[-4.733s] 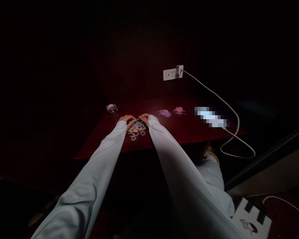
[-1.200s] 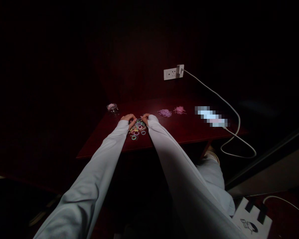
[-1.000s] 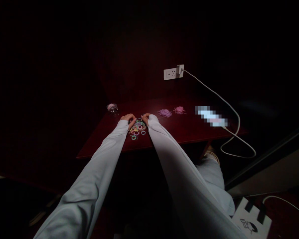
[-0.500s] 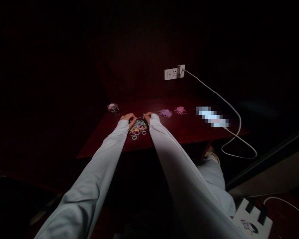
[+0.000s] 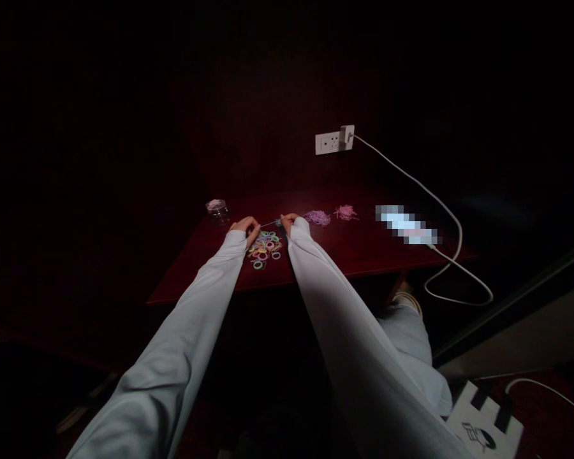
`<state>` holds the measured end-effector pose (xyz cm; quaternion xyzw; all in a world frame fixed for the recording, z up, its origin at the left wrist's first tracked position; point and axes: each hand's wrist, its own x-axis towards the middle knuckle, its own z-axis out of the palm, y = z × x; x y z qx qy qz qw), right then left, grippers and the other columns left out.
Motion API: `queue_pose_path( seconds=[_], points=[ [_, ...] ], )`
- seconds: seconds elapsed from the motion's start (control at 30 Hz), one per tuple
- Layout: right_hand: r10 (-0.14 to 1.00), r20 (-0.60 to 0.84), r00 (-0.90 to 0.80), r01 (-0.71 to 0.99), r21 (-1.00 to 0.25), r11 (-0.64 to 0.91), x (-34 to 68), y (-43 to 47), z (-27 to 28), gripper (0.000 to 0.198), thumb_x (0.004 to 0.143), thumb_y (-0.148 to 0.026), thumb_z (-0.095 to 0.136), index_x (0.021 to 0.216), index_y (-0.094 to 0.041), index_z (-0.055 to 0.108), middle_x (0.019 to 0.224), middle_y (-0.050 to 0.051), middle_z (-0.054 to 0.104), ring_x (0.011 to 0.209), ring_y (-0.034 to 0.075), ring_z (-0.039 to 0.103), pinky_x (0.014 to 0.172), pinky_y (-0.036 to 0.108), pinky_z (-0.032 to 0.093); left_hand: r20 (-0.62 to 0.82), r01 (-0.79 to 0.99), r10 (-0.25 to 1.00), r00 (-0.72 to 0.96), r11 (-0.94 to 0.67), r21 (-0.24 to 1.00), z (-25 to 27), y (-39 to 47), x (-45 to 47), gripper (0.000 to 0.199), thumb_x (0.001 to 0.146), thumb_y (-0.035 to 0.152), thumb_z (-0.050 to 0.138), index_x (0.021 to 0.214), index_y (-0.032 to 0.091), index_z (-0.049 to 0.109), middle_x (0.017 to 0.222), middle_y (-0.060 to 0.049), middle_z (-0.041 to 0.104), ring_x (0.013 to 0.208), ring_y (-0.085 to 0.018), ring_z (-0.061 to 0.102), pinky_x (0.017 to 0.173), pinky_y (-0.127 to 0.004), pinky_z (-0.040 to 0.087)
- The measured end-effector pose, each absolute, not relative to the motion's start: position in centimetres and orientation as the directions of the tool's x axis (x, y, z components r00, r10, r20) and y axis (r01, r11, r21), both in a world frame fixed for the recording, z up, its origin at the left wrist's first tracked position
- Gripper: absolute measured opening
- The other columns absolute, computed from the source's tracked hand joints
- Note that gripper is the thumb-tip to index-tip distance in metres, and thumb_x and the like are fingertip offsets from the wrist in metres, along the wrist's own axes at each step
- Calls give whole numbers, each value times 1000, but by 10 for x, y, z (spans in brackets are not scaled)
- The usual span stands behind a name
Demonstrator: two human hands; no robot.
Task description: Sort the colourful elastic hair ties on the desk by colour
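A thin bluish elastic band [image 5: 268, 224] is drawn out in a line between my two hands over the table. My left hand [image 5: 247, 227] pinches its left end, fingertips curled together. At the other end my right hand [image 5: 289, 223] is closed, with a small bluish clump at its fingertips; its exact form is too small to make out. Just below and between the hands lies a loose pile of small coloured hair ties [image 5: 263, 248], in green, pink, yellow and lilac, some of them ring-shaped. My left wrist partly covers the pile's left edge.
Right of my hands lie a heap of purple bands [image 5: 318, 218] and a heap of pink ones [image 5: 346, 212]. A clear jar [image 5: 217, 209] stands at the back left. A pixelated, lit device [image 5: 406, 224] with a white cable [image 5: 423, 185] lies right, plugged into the wall socket [image 5: 333, 140].
My right hand has shifted slightly to the right, lengthening the visible stretch of band. The bluish clump now shows at its fingertips. My left hand has barely moved.
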<state>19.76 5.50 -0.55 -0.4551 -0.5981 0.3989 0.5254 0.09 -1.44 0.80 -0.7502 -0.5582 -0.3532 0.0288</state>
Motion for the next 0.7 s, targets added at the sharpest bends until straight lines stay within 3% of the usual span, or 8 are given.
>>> queue_pose_path(
  seconds=[0.3,0.53,0.7],
  points=[
    [963,269,15,115,-957,266,198,61,-8,44,97,-57,67,69,-26,54,70,1,63,72,17,57,74,28,47,573,864,810,129,-375,336,8,-14,0,22,111,35,54,93,24,62,98,-4,72,82,-20,64,83,-33,48],
    [942,200,-270,244,-932,268,198,48,-6,37,98,-47,75,71,-23,68,63,-5,60,64,13,53,66,26,38,539,848,817,205,-423,318,0,-7,-4,24,111,37,53,96,24,64,94,-2,70,81,-20,64,84,-33,48],
    [930,195,-311,248,-928,277,202,38,3,40,98,-50,78,72,-22,70,64,-6,62,68,13,56,69,26,41,516,836,826,228,-438,332,-2,-6,-5,24,111,39,54,99,23,67,95,-2,72,82,-20,64,83,-33,48]
  ],
)
